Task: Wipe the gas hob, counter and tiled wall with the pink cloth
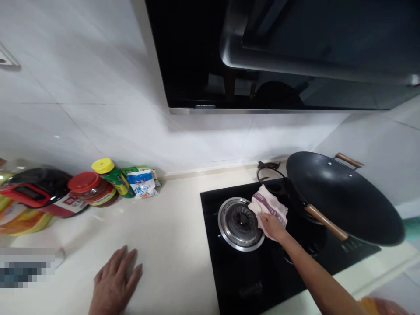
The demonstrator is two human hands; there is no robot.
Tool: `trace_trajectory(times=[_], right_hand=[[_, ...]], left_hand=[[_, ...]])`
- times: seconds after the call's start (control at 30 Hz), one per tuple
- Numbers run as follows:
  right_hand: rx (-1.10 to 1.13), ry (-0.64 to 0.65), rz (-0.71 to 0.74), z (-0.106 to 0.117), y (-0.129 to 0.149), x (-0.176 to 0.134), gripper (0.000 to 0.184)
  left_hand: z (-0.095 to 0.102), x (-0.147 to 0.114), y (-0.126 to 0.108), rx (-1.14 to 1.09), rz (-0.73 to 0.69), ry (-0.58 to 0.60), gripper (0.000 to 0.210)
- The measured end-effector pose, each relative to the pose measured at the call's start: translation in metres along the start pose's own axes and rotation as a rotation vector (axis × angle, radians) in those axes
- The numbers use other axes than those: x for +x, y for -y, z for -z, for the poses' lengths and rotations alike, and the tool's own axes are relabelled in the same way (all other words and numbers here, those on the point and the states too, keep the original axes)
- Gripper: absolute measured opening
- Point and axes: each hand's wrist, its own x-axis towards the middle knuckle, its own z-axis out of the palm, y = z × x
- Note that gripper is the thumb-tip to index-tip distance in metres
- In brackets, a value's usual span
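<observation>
My right hand (pixel 271 225) is closed on a pale pink cloth (pixel 269 204) with a purple lettered band. The cloth lies bunched at the right edge of the round metal burner (pixel 242 223), on the black glass cooktop (pixel 229 284). My fingers are partly hidden in its folds. Lower left, my left hand (pixel 113 282) rests palm down with fingers spread on the pale countertop (pixel 173 258), holding nothing. To the right of the cloth, a large black wok (pixel 341 197) with wooden handles sits tilted over the cooktop's other side.
A dark pot-support ring (pixel 271 177) leans behind the cooktop. Along the wall at left stand a red-lidded jar (pixel 93 189), a green bottle with yellow cap (pixel 114 177), a blue-and-white packet (pixel 141 183) and a black-and-red bottle (pixel 41 192). The range hood (pixel 278 94) hangs low overhead.
</observation>
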Motion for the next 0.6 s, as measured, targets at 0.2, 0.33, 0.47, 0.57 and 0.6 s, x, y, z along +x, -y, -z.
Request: trace_trajectory(times=[0.2,0.33,0.47,0.57,0.6], right_hand=[[-0.015,0.077,0.018,-0.027,0.01,-0.063,0.044],[-0.116,0.132,0.067,-0.029,0.036,-0.086,0.043],[-0.09,0.142,0.076,-0.03,0.048,-0.09,0.043],[0.142,0.103,0.118,-0.041,0.047,-0.089,0.04],[0.265,0.084,0.146,-0.046,0.047,-0.089,0.039]], left_hand=[[0.003,0.003,-0.003,-0.006,0.018,0.049,0.062],[0.008,0.004,-0.007,-0.002,0.03,0.071,0.065],[0.01,0.004,-0.009,-0.005,0.037,0.069,0.065],[0.009,0.003,-0.009,-0.015,0.032,0.061,0.064],[0.009,0.003,-0.009,-0.018,0.032,0.058,0.063]])
